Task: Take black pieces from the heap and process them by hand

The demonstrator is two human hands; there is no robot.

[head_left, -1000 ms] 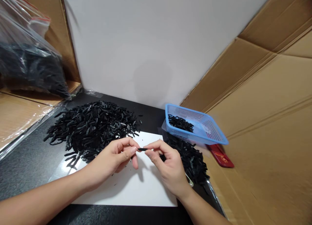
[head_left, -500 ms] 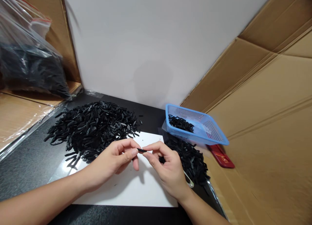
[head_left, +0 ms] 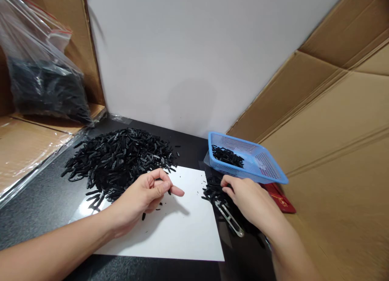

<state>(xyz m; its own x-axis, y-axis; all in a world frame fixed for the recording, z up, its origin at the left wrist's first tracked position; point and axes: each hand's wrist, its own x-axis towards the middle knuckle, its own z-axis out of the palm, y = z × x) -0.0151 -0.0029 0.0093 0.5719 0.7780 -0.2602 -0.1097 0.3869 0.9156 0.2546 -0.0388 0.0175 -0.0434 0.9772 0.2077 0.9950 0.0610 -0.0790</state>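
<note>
The right hand [head_left: 252, 200] has left the left hand [head_left: 146, 196] and now rests fingers-down on the small heap of black plastic strips [head_left: 214, 191] beside the blue mesh basket [head_left: 258, 163], its grip hidden, while the left pinches loosely over the white sheet [head_left: 182, 228].

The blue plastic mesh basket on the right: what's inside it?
Inside the blue plastic mesh basket lies a small heap of black plastic pieces at its left end; the rest shows bare mesh. Its near wall hides the heap's lower edge.
</note>
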